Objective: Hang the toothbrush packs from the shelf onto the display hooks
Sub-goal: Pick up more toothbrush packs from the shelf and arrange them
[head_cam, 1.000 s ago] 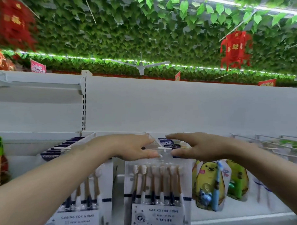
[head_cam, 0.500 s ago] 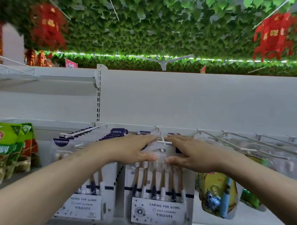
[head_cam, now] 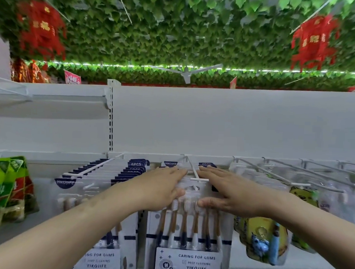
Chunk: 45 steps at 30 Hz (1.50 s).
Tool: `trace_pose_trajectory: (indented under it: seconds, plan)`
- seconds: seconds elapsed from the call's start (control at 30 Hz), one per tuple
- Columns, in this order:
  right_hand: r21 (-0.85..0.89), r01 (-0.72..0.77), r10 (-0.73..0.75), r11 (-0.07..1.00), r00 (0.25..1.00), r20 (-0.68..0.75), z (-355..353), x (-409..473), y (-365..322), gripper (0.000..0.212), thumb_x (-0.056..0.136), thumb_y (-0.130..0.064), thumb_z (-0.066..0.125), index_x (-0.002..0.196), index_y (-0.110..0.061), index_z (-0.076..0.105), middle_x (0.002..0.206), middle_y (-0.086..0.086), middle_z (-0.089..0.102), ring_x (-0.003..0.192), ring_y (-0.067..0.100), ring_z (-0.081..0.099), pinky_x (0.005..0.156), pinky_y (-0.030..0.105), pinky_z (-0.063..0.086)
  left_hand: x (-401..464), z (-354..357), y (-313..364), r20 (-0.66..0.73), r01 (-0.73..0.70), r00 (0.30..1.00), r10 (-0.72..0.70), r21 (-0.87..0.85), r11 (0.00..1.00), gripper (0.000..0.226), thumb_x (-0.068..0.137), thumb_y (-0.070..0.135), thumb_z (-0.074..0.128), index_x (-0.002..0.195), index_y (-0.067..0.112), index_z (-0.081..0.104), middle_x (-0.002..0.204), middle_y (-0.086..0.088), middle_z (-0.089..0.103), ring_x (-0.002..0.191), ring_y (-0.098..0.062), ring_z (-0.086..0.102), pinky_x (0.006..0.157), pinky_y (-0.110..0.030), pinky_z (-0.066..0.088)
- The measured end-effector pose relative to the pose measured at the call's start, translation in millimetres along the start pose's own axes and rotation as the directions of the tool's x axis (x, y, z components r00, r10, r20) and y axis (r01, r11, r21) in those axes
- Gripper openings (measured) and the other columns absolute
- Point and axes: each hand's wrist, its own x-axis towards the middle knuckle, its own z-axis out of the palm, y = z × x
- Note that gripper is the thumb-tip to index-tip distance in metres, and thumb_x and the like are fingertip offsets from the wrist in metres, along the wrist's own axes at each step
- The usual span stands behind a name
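A clear toothbrush pack (head_cam: 189, 233) with brown-handled brushes and a white "YIKOJIFE" card hangs at the front of the middle display hook (head_cam: 194, 171), with more of the same packs behind it. My left hand (head_cam: 162, 188) lies on the left of the pack tops, fingers straight over the row and thumb against the front pack. My right hand (head_cam: 225, 190) mirrors it on the right of the hook, thumb low on the pack's face. The hook's white end bar shows between my hands.
A second full row of the same packs (head_cam: 98, 190) hangs on the left hook (head_cam: 95, 168). Yellow children's toothbrush packs (head_cam: 261, 238) hang to the right under several wire hooks (head_cam: 312, 175). Green snack bags (head_cam: 8, 184) stand far left. A white back panel (head_cam: 213, 123) rises behind.
Both hands have slid forward along the middle hook, fingers stretching further over the pack tops. The front pack sits further back on the hook and hangs straight.
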Motion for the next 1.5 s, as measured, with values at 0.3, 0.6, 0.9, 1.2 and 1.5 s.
trace_pose_trajectory:
  seconds: [0.3,0.6,0.9,1.2,1.5]
  plan:
    - [-0.015,-0.013,0.013,1.0,0.999,0.029,-1,9,1,0.084,0.094,-0.067,0.035,0.161,-0.026,0.004,0.168,-0.005,0.003,0.153,0.008,0.003,0.12,0.022,0.002,9,1,-5,0.029,0.025,0.999,-0.026,0.009,1.0,0.063,0.105,0.044,0.032,0.158,0.027,0.004,0.166,0.006,0.004,0.152,-0.015,0.008,0.124,-0.036,0.011]
    - [0.214,-0.142,0.148,0.966,0.989,-0.01,-28,9,21,0.059,0.105,-0.053,0.026,0.159,-0.029,0.023,0.163,-0.012,0.026,0.149,0.006,0.024,0.116,0.02,0.016,20,-24,-19,0.158,0.128,0.983,-0.09,-0.253,0.959,0.061,0.099,0.062,0.01,0.155,0.039,0.015,0.162,0.017,0.016,0.15,-0.008,0.015,0.12,-0.026,0.007]
    - [0.196,-0.138,0.122,0.971,0.988,0.09,-12,25,10,0.057,0.107,-0.048,0.014,0.159,-0.026,0.021,0.166,-0.009,0.019,0.152,0.007,0.013,0.118,0.02,0.006,41,-10,-26,0.225,0.185,0.97,-0.09,-0.446,0.876,0.072,0.092,0.073,0.015,0.155,0.038,0.017,0.163,0.017,0.013,0.15,-0.006,0.011,0.124,-0.034,0.008]
    - [0.267,-0.221,0.188,0.938,0.972,0.144,-14,41,19,0.062,0.104,-0.057,0.012,0.159,-0.027,0.023,0.165,-0.009,0.021,0.152,0.01,0.019,0.121,0.026,0.011,65,-12,-33,0.298,0.2,0.953,-0.053,-0.487,0.85,0.075,0.091,0.073,0.009,0.156,0.037,0.01,0.165,0.011,0.007,0.152,-0.013,0.006,0.123,-0.037,0.006]
    - [0.35,-0.279,0.258,0.894,0.96,0.106,-10,59,27,0.067,0.102,-0.063,0.01,0.157,-0.029,0.03,0.163,-0.007,0.027,0.151,0.013,0.024,0.122,0.031,0.015,88,-8,-44,0.316,0.248,0.943,-0.105,-0.456,0.855,0.094,0.078,0.087,0.01,0.154,0.035,0.029,0.161,0.003,0.028,0.146,-0.018,0.028,0.121,-0.038,0.018]
